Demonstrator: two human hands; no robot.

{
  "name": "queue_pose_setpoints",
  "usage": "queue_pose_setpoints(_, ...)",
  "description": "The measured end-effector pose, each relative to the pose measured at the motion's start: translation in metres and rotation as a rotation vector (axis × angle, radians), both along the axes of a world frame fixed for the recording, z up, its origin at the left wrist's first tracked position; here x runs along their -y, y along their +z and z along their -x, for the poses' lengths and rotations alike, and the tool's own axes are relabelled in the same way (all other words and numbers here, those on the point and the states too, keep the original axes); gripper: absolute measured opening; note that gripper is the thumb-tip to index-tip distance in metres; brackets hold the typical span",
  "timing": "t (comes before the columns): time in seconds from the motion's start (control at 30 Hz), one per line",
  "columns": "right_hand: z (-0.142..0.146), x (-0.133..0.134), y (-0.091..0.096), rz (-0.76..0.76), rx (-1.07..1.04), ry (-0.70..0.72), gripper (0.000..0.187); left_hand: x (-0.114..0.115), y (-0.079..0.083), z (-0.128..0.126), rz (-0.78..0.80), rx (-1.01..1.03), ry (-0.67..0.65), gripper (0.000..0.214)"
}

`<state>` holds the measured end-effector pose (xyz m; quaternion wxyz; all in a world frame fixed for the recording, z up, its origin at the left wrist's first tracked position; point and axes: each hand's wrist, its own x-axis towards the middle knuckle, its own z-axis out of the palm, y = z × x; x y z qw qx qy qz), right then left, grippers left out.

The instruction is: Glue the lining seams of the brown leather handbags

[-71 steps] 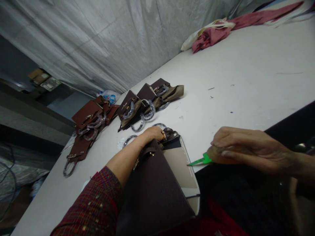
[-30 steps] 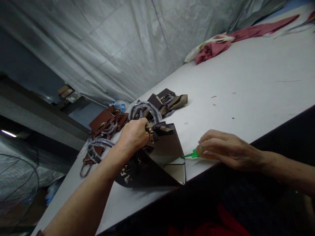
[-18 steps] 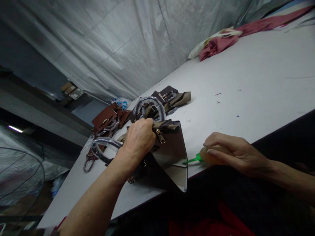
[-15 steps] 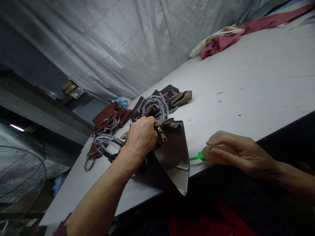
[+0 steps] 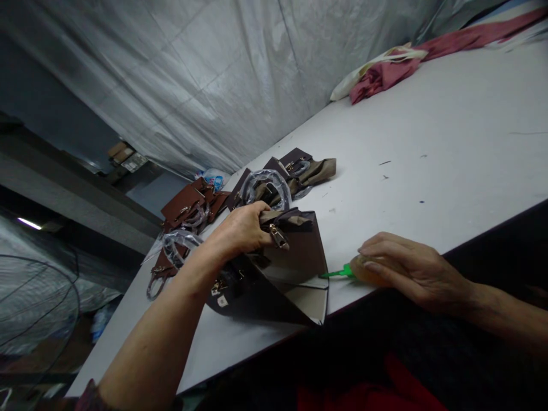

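A dark brown handbag [image 5: 295, 260] with a gold zip pull and plastic-wrapped handles lies at the near edge of the white table [image 5: 428, 125]. My left hand [image 5: 242, 228] is closed around the bag's top edge by the zip. My right hand [image 5: 402, 265] rests on the table edge to the right, fingers closed over a tan squeeze bottle with a green nozzle [image 5: 340, 273] that points at the bag's side.
Beyond the bag lie more dark brown bags with tan linings [image 5: 295, 171] and a pile of reddish-brown ones [image 5: 184, 208]. Red cloth and a cream bag [image 5: 385, 68] sit at the far right. A grey tarpaulin hangs behind; a wire fan guard [image 5: 34, 319] stands at the lower left.
My left hand lifted the bag from my lap onto the table, stood it up, then tipped it lower and leftward. My right hand with the bottle stayed at the table edge.
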<state>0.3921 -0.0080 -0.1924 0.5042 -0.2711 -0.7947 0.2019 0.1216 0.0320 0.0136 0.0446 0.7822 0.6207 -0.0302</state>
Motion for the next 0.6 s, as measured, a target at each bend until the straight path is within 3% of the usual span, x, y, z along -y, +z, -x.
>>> queue_pose_setpoints(0.1, 0.002, 0.0, -0.002, 0.025, -0.018, -0.018, 0.012, 0.0, 0.0, 0.001, -0.102, -0.133, 0.009, 0.029)
queue_pose_setpoints(0.3, -0.002, -0.004, 0.002, 0.188, -0.004, -0.021, 0.01, 0.005, -0.004, -0.007, -0.272, -0.304, 0.029, 0.025)
queue_pose_setpoints(0.6, 0.007, -0.003, 0.008, 0.19, -0.016, 0.018, 0.011, 0.014, -0.005, -0.011, -0.285, -0.392, 0.072, 0.027)
